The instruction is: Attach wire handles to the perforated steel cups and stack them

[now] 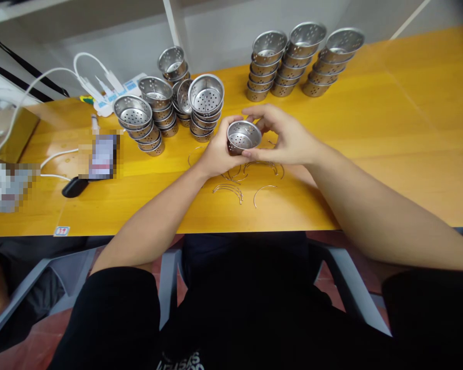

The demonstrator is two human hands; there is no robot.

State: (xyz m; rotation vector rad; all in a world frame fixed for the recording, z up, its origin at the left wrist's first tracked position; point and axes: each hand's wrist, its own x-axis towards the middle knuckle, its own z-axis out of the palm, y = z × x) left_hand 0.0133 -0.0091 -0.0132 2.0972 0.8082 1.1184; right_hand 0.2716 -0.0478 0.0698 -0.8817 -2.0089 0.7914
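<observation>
Between my two hands, above the yellow table, is a small perforated metal cup (244, 137) with its mouth up and tilted toward me. My left hand (220, 149) is wrapped round its left side and underside. The fingers of my right hand (280, 134) curl at its right rim, with the thumb on the near edge. Several thin curved metal wires (228, 191) lie on the table below and in front of the hands. Part of the cup's underside is hidden by my fingers.
Left of my hands stand several stacks of perforated cups (206, 97); more stacks (268, 51) stand at the back right. A white power strip (104, 103) with cables, a blurred phone (103, 156) and a black object (74, 187) lie on the left. The table's front edge (235, 231) is near my body.
</observation>
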